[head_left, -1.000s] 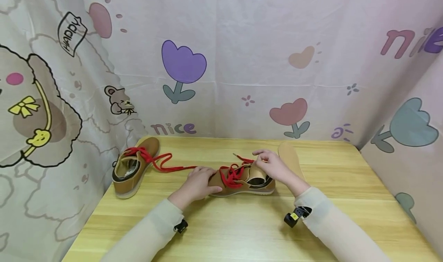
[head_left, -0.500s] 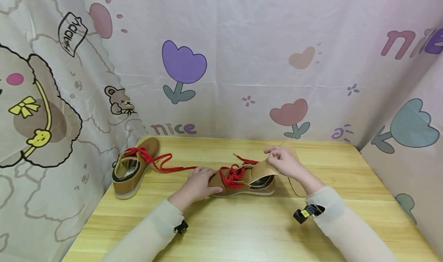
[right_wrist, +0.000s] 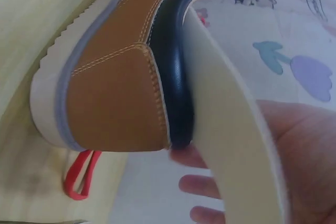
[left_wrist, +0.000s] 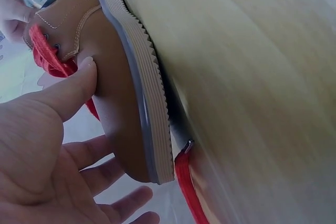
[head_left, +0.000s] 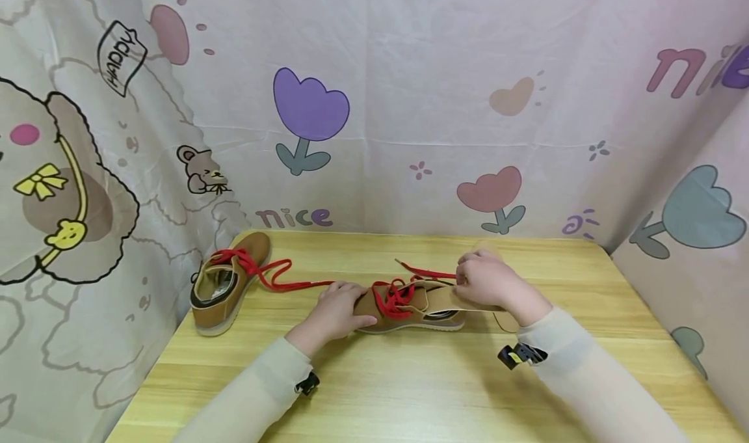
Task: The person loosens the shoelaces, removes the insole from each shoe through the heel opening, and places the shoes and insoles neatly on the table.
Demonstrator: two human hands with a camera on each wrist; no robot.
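Observation:
A brown lace-up shoe [head_left: 418, 319] lies sole down at mid-table, toe to the left, its red lace [head_left: 394, 300] loosely threaded. My left hand [head_left: 332, 309] grips the toe, thumb on the near side and fingers round the far side, as the left wrist view shows. With my right hand [head_left: 490, 281] I hold a tan insole [head_left: 440, 300] over the heel. Its front end enters the shoe opening; the rest slants out past the black-lined collar [right_wrist: 176, 72]. The insole's front tip is hidden inside the shoe.
A second brown shoe [head_left: 215, 314] with red laces stands at the left, its lace trailing toward my left hand. Another insole [head_left: 506, 321] lies flat on the wooden table [head_left: 398, 391], partly under my right hand. A printed curtain [head_left: 374, 105] hangs behind and at both sides.
My right hand has moved right, then slightly down, bringing the insole from curled upright in the opening to lying nearly flat over the heel. My left hand has stayed on the toe.

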